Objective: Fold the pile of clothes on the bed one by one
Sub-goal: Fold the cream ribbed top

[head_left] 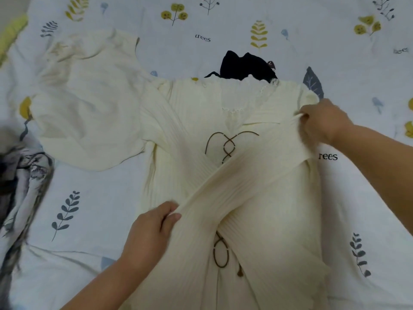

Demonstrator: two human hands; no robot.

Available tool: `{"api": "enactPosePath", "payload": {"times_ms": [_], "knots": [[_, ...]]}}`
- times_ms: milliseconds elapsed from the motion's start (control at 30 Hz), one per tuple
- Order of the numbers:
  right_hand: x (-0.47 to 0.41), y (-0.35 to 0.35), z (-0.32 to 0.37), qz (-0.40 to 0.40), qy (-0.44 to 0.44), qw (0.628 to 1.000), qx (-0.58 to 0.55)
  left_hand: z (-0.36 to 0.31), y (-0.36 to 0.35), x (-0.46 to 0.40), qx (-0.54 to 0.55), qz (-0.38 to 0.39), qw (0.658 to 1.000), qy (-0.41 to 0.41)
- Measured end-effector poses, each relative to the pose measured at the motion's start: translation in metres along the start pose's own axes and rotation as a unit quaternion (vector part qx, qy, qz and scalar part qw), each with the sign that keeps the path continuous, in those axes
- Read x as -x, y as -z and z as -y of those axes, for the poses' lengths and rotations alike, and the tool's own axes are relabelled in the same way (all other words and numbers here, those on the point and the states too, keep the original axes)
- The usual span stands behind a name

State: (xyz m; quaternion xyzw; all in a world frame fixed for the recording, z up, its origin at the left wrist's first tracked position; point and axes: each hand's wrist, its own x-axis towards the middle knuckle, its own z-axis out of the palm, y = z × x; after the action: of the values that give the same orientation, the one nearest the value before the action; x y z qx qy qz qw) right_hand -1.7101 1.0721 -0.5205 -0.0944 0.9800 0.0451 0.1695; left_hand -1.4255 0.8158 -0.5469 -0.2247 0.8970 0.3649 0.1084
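Note:
A cream ribbed knit top (263, 220) with brown lacing down its front lies spread on the bed. Its right sleeve (243, 175) is stretched diagonally across the body. My left hand (152, 229) pinches the cuff end of that sleeve at the lower left. My right hand (321, 121) grips the sleeve near the shoulder at the right. The other puffy sleeve (89, 108) lies spread out to the upper left.
The bed sheet (89, 220) is white with leaf prints. A black garment (243, 66) lies just beyond the top's neckline. A grey patterned garment (24, 182) is heaped at the left edge. Something yellow-green (11, 32) shows at the top left corner.

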Motion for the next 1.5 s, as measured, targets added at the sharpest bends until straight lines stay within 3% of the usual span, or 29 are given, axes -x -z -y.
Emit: {"api": "enactPosePath", "payload": {"times_ms": [67, 133, 200, 267, 367, 433, 533, 700, 900, 1033, 1133, 1367, 1500], "knots": [[-0.013, 0.009, 0.001, -0.025, -0.062, 0.998, 0.024, 0.002, 0.003, -0.003, -0.097, -0.013, 0.994, -0.039], [-0.014, 0.009, 0.008, -0.124, -0.097, 0.987, 0.043, 0.002, 0.002, -0.008, -0.192, -0.059, 0.976, -0.087], [0.002, 0.003, 0.025, -0.192, -0.084, 0.978, -0.013, 0.001, 0.0, -0.011, -0.214, -0.133, 0.958, -0.135], [0.031, -0.015, 0.049, -0.209, -0.024, 0.974, -0.086, -0.002, -0.002, -0.01, -0.203, -0.159, 0.949, -0.182], [0.082, -0.054, 0.077, -0.126, 0.055, 0.983, -0.12, 0.009, -0.012, -0.006, -0.247, -0.062, 0.935, -0.248], [0.1, -0.082, 0.076, -0.046, 0.076, 0.992, -0.088, 0.022, -0.016, -0.007, -0.289, 0.016, 0.925, -0.245], [0.098, -0.095, 0.068, -0.016, 0.078, 0.994, -0.077, 0.027, -0.016, -0.012, -0.296, 0.065, 0.928, -0.215], [0.112, -0.079, 0.074, -0.006, 0.072, 0.991, -0.108, 0.022, -0.013, -0.01, -0.304, 0.1, 0.927, -0.195], [0.191, -0.072, 0.052, -0.035, 0.095, 0.984, -0.148, 0.026, 0.012, 0.014, -0.244, 0.078, 0.939, -0.231], [0.256, -0.089, 0.027, 0.02, 0.061, 0.993, -0.101, 0.051, 0.031, 0.042, -0.253, 0.055, 0.928, -0.269], [0.299, -0.109, 0.012, 0.086, 0.056, 0.992, -0.073, 0.069, 0.037, 0.062, -0.251, 0.101, 0.925, -0.268], [0.345, -0.126, 0.004, 0.076, 0.098, 0.985, -0.123, 0.093, 0.037, 0.089, -0.253, 0.212, 0.9, -0.285], [0.346, -0.122, 0.003, 0.058, 0.115, 0.988, -0.089, 0.087, 0.041, 0.09, -0.25, 0.166, 0.901, -0.314]]}}
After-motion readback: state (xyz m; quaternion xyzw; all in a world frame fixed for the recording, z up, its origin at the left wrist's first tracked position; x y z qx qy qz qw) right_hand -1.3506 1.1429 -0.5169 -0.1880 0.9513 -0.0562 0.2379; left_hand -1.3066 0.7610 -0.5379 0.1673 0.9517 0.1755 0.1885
